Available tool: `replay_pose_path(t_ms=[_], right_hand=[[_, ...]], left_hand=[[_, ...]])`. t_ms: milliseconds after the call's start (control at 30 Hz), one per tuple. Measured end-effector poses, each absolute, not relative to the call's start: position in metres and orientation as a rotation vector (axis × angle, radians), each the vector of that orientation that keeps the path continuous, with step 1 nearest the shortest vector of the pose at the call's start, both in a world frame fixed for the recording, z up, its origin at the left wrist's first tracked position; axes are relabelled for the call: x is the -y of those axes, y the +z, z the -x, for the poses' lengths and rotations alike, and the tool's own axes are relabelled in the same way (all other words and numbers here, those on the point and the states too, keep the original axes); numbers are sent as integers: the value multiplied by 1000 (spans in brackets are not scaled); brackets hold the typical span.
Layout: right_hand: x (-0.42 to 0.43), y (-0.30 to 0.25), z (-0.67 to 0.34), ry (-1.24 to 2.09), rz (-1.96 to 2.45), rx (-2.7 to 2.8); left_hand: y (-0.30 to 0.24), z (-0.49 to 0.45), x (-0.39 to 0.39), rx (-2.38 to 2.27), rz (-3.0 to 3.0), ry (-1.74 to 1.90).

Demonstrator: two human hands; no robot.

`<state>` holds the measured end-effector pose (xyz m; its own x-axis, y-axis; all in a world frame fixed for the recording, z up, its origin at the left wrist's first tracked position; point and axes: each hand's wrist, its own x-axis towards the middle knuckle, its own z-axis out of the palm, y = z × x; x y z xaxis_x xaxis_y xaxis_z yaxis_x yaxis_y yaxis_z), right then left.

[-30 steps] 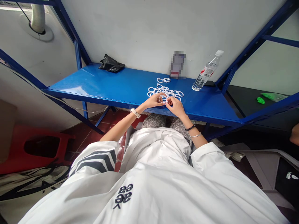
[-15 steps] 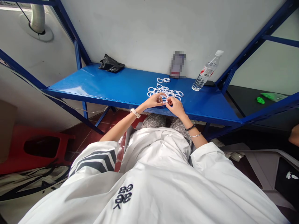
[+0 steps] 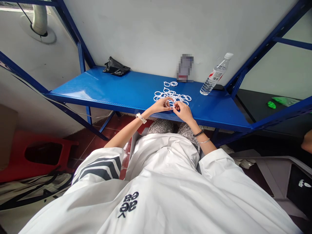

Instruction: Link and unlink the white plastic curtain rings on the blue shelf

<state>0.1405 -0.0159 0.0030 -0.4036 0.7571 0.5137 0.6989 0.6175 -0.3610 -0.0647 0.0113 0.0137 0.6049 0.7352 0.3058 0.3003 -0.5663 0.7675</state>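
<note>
Holding a white ring (image 3: 167, 104) over the near edge of the bench (image 3: 117, 89), the left hand (image 3: 161, 105) has its fingers in a half-open curve about the rim, just in front of a cluster of white rings (image 3: 179, 98). The right hand (image 3: 182, 111) brings its fingers nearly together at the ring's right side, though whether they grip it cannot be told. This looks like fine two-handed work on the rim, so the next move likely calls for a steady left hold and small, precise right-hand pressure.
</note>
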Motion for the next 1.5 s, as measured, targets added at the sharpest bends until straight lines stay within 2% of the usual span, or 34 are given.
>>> replay_pose_path(t_ms=[1500], right_hand=[[16, 2, -140, 99, 1135, 2188]], left_hand=[[14, 65, -11, -822, -2153, 829]])
